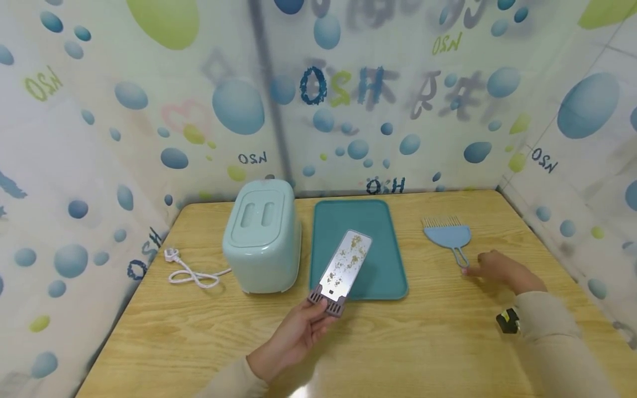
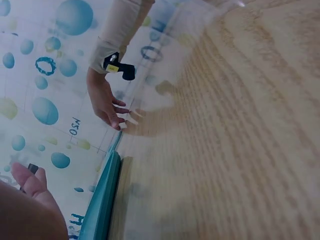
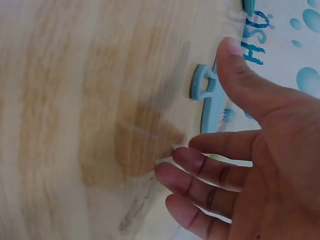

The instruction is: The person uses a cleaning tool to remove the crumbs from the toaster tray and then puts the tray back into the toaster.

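Observation:
My left hand (image 1: 301,337) grips the slotted brown end of a toaster crumb tray (image 1: 346,260). Brownish crumbs lie scattered over its shiny metal face, which is held above a teal tray (image 1: 393,276). In the left wrist view, the left hand (image 2: 37,200) shows only in part at the lower left. Over on the right, my right hand (image 1: 500,270) is beside the handle of a light blue brush (image 1: 450,235) lying on the table. Seen from the right wrist, this hand (image 3: 250,150) has its fingers spread apart, the thumb near the brush's handle loop (image 3: 200,82), with nothing held.
A pale mint toaster (image 1: 261,237) stands left of the teal tray, its lid on top. Its white cord and plug (image 1: 191,271) lie farther left on the wooden table (image 1: 398,354). Patterned curtains (image 1: 239,105) border the back and sides. A small black device (image 1: 507,320) is at the right wrist.

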### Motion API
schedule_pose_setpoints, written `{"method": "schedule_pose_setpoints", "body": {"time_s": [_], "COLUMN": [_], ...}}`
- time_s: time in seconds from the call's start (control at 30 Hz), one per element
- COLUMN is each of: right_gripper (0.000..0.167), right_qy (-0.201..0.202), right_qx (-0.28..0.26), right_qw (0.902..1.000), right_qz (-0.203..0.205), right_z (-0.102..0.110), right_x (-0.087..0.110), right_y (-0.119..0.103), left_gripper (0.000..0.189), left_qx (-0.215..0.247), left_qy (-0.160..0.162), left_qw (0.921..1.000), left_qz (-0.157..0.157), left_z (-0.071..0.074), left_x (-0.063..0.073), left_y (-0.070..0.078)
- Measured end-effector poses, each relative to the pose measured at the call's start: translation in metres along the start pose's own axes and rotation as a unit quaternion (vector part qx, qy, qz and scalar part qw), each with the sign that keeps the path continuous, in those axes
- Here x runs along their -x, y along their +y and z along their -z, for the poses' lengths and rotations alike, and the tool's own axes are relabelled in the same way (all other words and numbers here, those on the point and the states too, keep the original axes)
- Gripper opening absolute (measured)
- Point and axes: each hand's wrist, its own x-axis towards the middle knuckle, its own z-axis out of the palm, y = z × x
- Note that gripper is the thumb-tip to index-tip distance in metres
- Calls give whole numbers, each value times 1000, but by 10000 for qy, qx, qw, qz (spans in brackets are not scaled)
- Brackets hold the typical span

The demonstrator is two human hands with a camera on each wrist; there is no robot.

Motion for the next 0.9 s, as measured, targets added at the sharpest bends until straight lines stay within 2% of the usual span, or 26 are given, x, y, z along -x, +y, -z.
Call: {"method": "schedule_pose_setpoints", "body": {"time_s": [0.33, 0.5, 0.7, 0.9], "right_gripper": [57, 50, 21, 19], "right_qy": [275, 446, 878, 1040], "right_qx": [-93, -115, -225, -202], "right_qw": [9987, 9974, 9944, 9930], "right_qz": [-413, -554, -535, -517], "right_z": [-9, -12, -19, -21], "right_x": [6, 8, 7, 3], "right_y": [1, 2, -1, 1], "left_gripper": [38, 42, 41, 44], "left_qx": [127, 24, -146, -171], "left_qy": [31, 50, 116, 140], "left_qw": [9999, 9999, 9996, 9995], "left_qz": [-100, -150, -196, -212], "left_z": [3, 3, 4, 4], "left_x": [-14, -21, -25, -27], "left_y": [4, 8, 11, 11]}}
